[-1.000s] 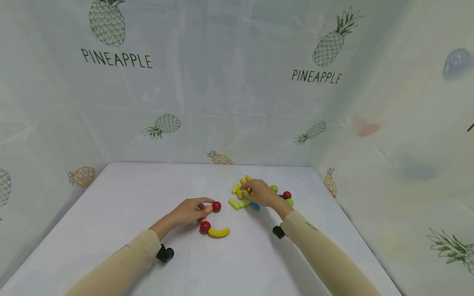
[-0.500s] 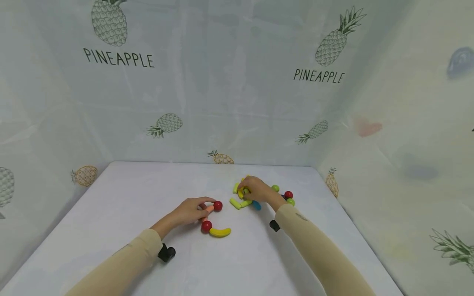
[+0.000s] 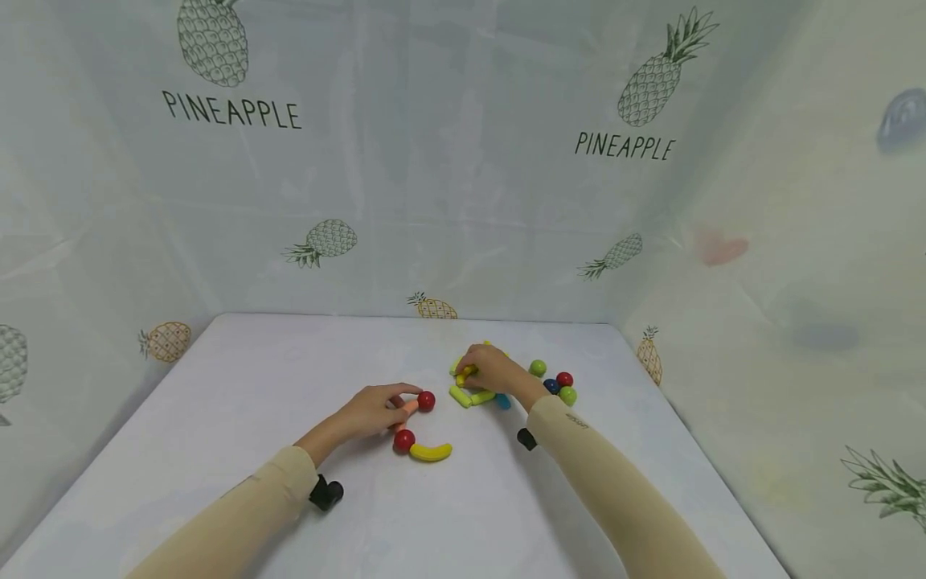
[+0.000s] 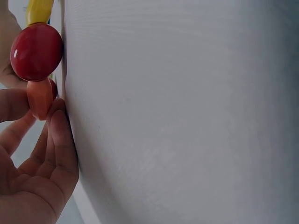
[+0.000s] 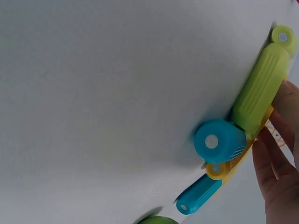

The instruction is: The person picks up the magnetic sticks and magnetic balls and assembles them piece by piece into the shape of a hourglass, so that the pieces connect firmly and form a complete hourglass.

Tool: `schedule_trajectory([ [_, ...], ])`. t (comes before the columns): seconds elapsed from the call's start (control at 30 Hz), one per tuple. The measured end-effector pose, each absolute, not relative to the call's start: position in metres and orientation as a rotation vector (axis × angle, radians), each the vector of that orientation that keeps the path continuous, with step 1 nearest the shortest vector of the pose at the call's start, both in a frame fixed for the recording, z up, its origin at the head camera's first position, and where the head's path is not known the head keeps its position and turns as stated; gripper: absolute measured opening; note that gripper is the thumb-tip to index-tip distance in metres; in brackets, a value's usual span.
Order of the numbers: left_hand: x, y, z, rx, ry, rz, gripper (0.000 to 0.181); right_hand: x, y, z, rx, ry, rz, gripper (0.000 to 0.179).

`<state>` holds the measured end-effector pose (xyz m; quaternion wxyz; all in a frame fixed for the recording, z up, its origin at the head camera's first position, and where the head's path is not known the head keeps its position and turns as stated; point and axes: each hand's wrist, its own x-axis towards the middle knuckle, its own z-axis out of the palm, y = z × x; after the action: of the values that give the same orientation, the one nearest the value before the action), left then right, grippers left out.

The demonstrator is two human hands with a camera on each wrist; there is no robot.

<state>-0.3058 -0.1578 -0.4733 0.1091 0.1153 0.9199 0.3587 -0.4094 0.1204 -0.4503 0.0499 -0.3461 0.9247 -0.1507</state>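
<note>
White table point(image 3: 448, 515), pale backdrop point(image 3: 434, 161) behind it. Pineapple prints point(image 3: 213, 42), "PINEAPPLE" lettering point(image 3: 231, 110). Reddish heart print point(image 3: 723, 248) at right.

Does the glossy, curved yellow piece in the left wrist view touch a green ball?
No, the curved yellow piece touches a glossy red ball.

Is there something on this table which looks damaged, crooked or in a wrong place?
Nothing stands out. The orange piece in the left hand and the curved yellow piece beside the nearer red ball show no visible damage. The right hand partly hides the light-green pieces, so I cannot judge all of them.
</note>
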Motion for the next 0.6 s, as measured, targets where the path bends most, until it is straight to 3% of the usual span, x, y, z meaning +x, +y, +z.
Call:
schedule_trajectory([
  [0.6, -0.3070, -0.1580, -0.4755, 0.337, 2.707, 1.059, 0.050, -0.4139, 0.1219, -0.4587, -0.998, 2.885, -0.472, 0.022],
])
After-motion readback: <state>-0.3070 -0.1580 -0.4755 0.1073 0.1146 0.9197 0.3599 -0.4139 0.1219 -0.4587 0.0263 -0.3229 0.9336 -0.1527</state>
